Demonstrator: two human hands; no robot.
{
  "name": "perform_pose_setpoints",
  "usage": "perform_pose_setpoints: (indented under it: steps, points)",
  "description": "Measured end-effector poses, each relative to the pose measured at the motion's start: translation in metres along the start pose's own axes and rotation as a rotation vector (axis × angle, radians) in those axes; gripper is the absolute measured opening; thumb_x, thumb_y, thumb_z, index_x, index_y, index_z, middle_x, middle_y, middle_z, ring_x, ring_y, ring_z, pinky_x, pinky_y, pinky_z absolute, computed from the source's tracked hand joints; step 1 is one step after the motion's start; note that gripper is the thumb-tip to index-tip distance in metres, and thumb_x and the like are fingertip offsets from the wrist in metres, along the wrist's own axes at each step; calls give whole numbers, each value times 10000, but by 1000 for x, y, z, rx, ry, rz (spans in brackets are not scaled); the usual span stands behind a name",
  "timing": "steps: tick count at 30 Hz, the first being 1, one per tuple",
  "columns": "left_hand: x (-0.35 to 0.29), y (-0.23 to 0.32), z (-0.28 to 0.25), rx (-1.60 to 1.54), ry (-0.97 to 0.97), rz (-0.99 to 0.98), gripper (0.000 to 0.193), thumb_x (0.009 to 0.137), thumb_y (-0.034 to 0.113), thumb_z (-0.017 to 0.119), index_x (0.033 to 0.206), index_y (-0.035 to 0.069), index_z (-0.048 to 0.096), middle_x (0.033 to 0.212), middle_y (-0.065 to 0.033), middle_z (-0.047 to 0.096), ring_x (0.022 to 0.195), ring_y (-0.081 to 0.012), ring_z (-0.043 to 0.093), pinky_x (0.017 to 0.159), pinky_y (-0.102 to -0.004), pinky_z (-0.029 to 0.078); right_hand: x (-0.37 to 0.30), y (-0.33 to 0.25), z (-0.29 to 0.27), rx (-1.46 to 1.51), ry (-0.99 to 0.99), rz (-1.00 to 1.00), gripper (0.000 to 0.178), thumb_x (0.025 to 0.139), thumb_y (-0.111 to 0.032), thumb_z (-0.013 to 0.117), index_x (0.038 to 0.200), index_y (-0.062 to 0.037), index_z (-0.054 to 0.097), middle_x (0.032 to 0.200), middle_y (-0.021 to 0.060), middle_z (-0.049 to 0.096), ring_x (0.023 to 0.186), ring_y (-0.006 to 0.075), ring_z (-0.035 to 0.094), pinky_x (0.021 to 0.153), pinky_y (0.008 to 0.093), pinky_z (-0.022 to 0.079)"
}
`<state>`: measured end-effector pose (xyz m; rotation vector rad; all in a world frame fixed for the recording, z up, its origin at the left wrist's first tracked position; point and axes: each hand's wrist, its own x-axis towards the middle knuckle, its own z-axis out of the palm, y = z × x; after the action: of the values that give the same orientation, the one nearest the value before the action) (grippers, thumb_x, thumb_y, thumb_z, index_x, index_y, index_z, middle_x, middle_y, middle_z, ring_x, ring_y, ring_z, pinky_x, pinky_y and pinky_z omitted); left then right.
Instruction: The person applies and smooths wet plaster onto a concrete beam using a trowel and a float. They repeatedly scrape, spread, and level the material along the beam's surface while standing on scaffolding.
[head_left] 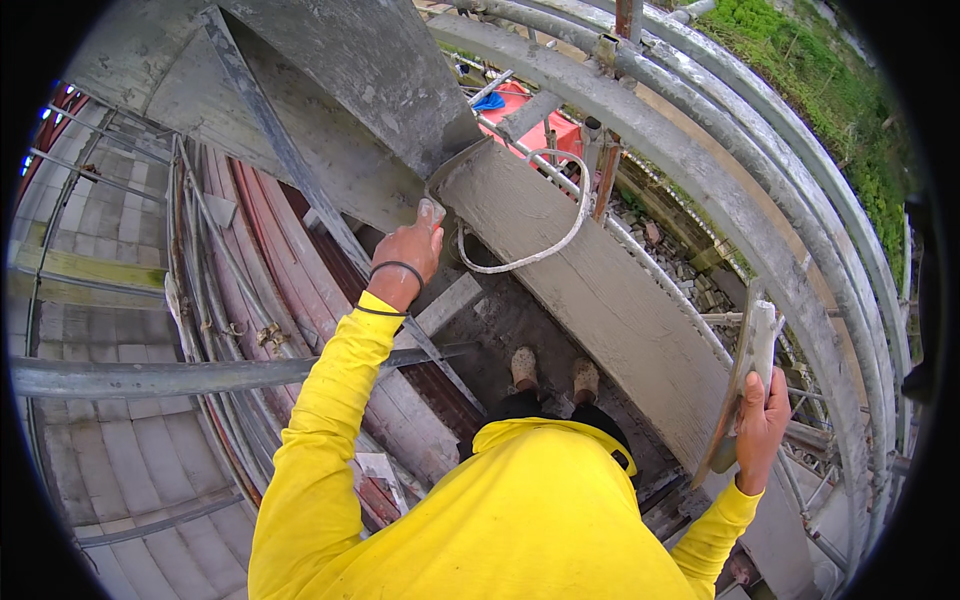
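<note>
My left hand (408,255), with a dark band at its wrist, is closed in front of the grey concrete column face, at the far end of a beam (600,290) coated in smooth wet mortar. A grey-smeared tip pokes up from its fingers; what they hold is hidden. A pale hose or rope loop (575,225) lies over the beam just right of it. At the right, my right hand (762,425) grips the pale, mortar-caked handle of a float (735,390). Its board is turned nearly edge-on, above the beam's near end.
Curved-looking metal scaffold pipes (700,190) run along the right. Another pipe (200,377) crosses at left, near stacked reddish planks (290,270) and a bundle of thin pipes (215,300). My shoes (524,366) stand on a narrow, dirty floor. Rubble (690,270) lies below, beyond the beam.
</note>
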<state>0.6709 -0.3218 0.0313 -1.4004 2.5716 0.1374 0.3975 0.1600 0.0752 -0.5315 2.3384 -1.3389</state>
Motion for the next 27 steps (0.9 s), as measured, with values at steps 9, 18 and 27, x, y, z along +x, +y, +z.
perform_pose_setpoints:
  steps: [9,18,27]
  points:
    - [-10,4,9,-43,16,20,619,1097,381,548,1626,109,373,1002,-306,763,941,-502,745,841,-588,589,-12,-15,0,27,61,32,331,1124,-395,638,1143,-65,645,786,-81,449,667,26,367,588,237,272]
    - [-7,-3,5,-52,26,4,615,1099,390,543,1625,106,398,1001,-311,761,941,-500,743,841,-585,589,-13,-12,3,20,97,-6,334,1122,-398,641,1147,-66,644,762,-86,451,627,17,367,552,233,261]
    - [-12,-2,1,-38,-16,-8,570,1099,385,545,1583,105,435,1018,-312,760,963,-516,734,854,-591,580,-8,-12,5,-4,47,-7,359,1128,-409,629,1117,-50,646,783,-80,451,659,25,356,586,238,262]
